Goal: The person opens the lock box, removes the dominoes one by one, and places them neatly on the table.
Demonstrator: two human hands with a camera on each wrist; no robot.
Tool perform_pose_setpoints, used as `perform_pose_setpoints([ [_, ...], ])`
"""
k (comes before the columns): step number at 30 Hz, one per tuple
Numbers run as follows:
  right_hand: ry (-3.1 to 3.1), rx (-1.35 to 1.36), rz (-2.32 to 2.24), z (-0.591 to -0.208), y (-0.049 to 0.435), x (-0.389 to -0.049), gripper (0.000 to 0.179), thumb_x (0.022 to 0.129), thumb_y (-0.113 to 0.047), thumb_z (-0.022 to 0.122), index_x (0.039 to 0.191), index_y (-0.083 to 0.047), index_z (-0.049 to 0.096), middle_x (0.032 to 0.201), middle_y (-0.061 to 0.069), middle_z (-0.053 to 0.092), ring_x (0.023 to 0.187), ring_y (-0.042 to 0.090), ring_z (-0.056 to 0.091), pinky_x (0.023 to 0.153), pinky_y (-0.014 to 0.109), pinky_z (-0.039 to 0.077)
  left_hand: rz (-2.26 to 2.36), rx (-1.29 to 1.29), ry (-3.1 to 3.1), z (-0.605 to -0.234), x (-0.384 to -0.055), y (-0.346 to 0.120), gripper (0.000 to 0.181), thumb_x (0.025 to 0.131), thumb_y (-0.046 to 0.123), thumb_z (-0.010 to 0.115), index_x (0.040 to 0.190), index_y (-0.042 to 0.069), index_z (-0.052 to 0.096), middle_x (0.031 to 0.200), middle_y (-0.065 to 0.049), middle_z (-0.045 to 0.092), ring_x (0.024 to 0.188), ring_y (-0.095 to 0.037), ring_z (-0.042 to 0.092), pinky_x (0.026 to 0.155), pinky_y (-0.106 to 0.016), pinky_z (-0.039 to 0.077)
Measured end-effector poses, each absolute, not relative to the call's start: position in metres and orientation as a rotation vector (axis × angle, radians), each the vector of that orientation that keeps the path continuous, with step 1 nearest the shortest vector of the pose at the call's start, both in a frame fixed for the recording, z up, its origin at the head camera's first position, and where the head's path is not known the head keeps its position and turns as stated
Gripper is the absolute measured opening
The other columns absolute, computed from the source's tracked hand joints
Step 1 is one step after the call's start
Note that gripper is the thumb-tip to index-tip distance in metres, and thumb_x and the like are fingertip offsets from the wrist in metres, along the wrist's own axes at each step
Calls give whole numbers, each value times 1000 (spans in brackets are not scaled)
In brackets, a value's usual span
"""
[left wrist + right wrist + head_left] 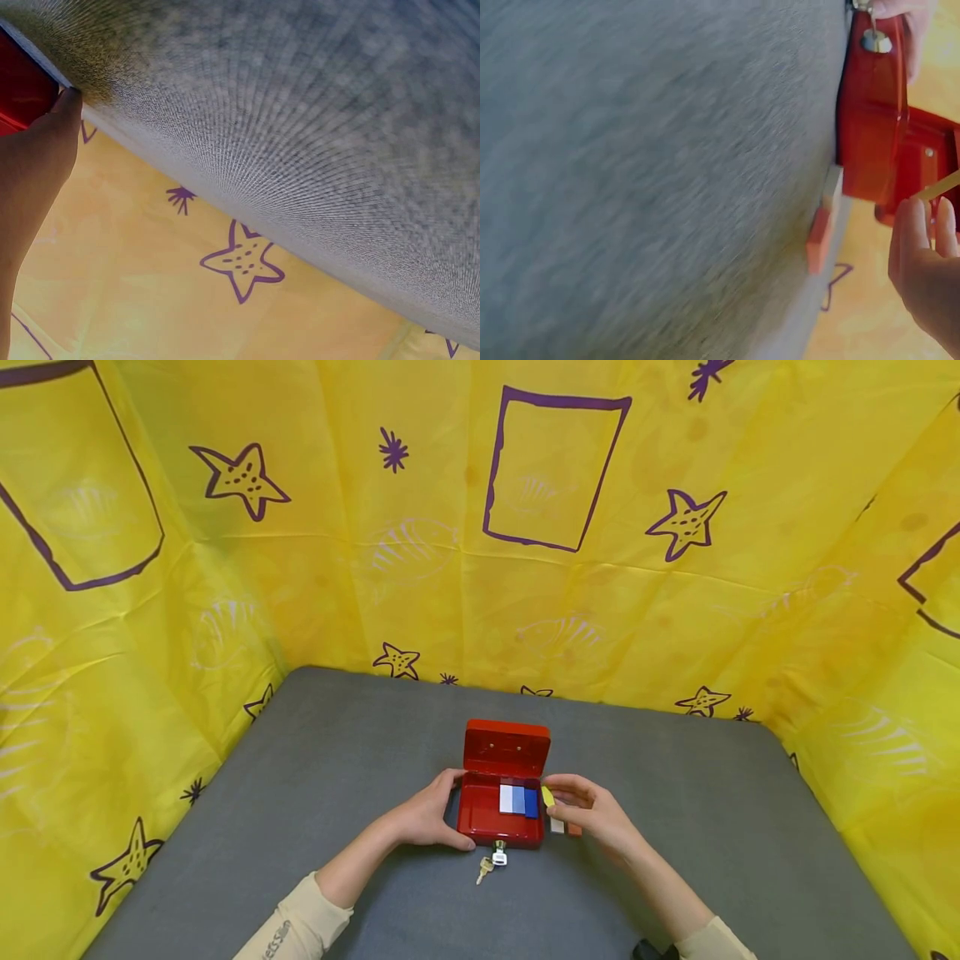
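A small red cash box [478, 818] stands on the grey table with its lid [507, 747] raised. My left hand [427, 814] grips the box's left side, thumb at the front corner and fingers towards the back. Inside, on the right, a white block [506, 798], a light blue block [518, 799] and a dark blue block [531, 803] lie side by side. Between thumb and fingers, my right hand [596, 817] pinches a yellow block [548, 797] at the box's right wall. The right wrist view also shows this yellow block [939, 186], near the raised lid.
A whitish block [557, 827] and an orange-red block [574, 829] lie on the table right of the box, partly under my right hand. Keys [486, 867] hang from the front lock. Yellow patterned cloth [450, 593] encloses the table's back and sides.
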State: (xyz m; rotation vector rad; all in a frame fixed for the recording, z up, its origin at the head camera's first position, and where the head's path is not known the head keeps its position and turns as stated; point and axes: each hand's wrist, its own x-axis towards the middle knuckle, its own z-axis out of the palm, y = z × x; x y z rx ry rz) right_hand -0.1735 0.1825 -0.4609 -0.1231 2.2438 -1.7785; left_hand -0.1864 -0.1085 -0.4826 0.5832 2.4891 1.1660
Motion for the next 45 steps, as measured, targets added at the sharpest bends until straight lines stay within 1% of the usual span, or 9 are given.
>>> perform_pose_setpoints([
  [7, 2288, -48, -1723, -467, 196, -174, 44, 80, -18, 70, 121, -11, 57, 118, 5, 58, 109, 24, 52, 84, 34, 48, 1158, 575, 2488, -484, -187, -110, 94, 63, 37, 82, 135, 15, 26, 128, -1, 39, 114, -18, 39, 92, -41, 41],
  [14, 2336, -48, -1676, -472, 212, -174, 45, 78, -20, 72, 120, -9, 58, 116, 6, 59, 108, 24, 54, 89, 37, 45, 1164, 584, 2479, -484, -187, -110, 93, 63, 37, 82, 135, 15, 27, 126, -1, 39, 114, -18, 40, 91, -42, 41],
  [19, 2345, -69, -1640, -469, 224, -171, 47, 79, -21, 71, 122, -7, 56, 118, 9, 58, 111, 27, 52, 90, 38, 45, 1151, 556, 2492, -483, -188, -108, 96, 63, 37, 82, 137, 13, 26, 130, -4, 38, 116, -22, 39, 90, -44, 43],
  [22, 2352, -81, -1624, -470, 232, -170, 48, 79, -20, 71, 122, -6, 56, 120, 10, 58, 112, 27, 51, 90, 33, 45, 1147, 546, 2499, -483, -188, -108, 97, 63, 37, 82, 137, 11, 25, 132, -6, 38, 117, -23, 39, 90, -45, 42],
  [26, 2394, -110, -1602, -477, 242, -173, 47, 79, -19, 72, 121, -5, 56, 119, 10, 58, 110, 26, 53, 85, 22, 45, 1145, 539, 2497, -483, -188, -108, 97, 62, 37, 82, 137, 14, 26, 131, -4, 38, 117, -22, 39, 91, -45, 42],
  [28, 2419, -141, -1583, -478, 245, -173, 46, 79, -18, 72, 121, -5, 56, 118, 11, 58, 109, 26, 54, 85, 21, 44, 1146, 538, 2494, -482, -188, -109, 97, 62, 37, 82, 137, 15, 26, 131, -2, 38, 117, -21, 39, 91, -44, 43],
  [31, 2442, -179, -1565, -481, 248, -174, 46, 79, -17, 72, 120, -4, 56, 118, 11, 59, 108, 25, 55, 87, 23, 45, 1153, 548, 2490, -482, -188, -109, 96, 62, 38, 82, 137, 16, 26, 129, -2, 39, 116, -20, 39, 92, -43, 42],
  [36, 2482, -296, -1511, -484, 249, -175, 43, 78, -14, 72, 117, -2, 57, 115, 12, 59, 106, 25, 55, 90, 33, 45, 1160, 572, 2488, -483, -188, -109, 95, 63, 38, 82, 136, 15, 26, 129, -3, 39, 115, -19, 40, 92, -43, 42],
  [45, 2585, -470, -1362, -490, 251, -174, 40, 77, -8, 73, 114, -6, 59, 115, 8, 59, 108, 26, 52, 90, 34, 44, 1174, 582, 2484, -484, -188, -109, 95, 63, 37, 82, 136, 12, 26, 129, -5, 39, 114, -19, 40, 92, -44, 40],
])
